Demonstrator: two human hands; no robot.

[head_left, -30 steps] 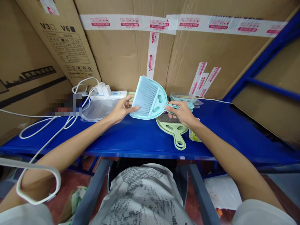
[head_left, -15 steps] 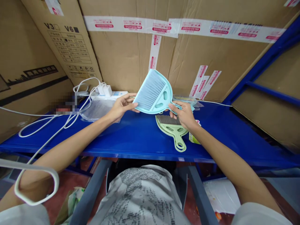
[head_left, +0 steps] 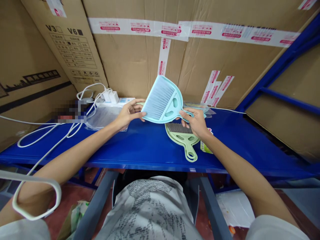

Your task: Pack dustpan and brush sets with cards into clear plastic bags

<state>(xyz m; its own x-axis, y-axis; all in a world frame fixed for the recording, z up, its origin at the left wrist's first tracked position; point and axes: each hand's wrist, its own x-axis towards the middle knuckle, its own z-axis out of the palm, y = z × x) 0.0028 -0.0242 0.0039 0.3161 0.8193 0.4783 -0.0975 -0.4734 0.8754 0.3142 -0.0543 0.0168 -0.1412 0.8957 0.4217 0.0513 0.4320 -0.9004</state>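
A light blue dustpan (head_left: pixel 180 96) with a matching hand brush (head_left: pixel 161 95) nested in it is held up above the table, tilted, its bristles facing me. My left hand (head_left: pixel 131 114) pinches the dustpan's left front corner between thumb and fingers. At the other end, my right hand (head_left: pixel 193 120) is closed around the handles. Below it on the table lies a green dustpan and brush set (head_left: pixel 183 138) with dark bristles, partly covered from view by the blue set and my right hand.
White cables (head_left: pixel 67 131) run across the left of the blue table (head_left: pixel 145 146), by a power strip with plugs (head_left: pixel 112 97) and a clear plastic bag (head_left: pixel 106 118). Cardboard (head_left: pixel 135 63) walls the back. A small green-white packet (head_left: pixel 205 147) sits beside my right wrist.
Both hands still hold the blue dustpan and brush in nearly the same pose. The whole view has shifted very slightly.
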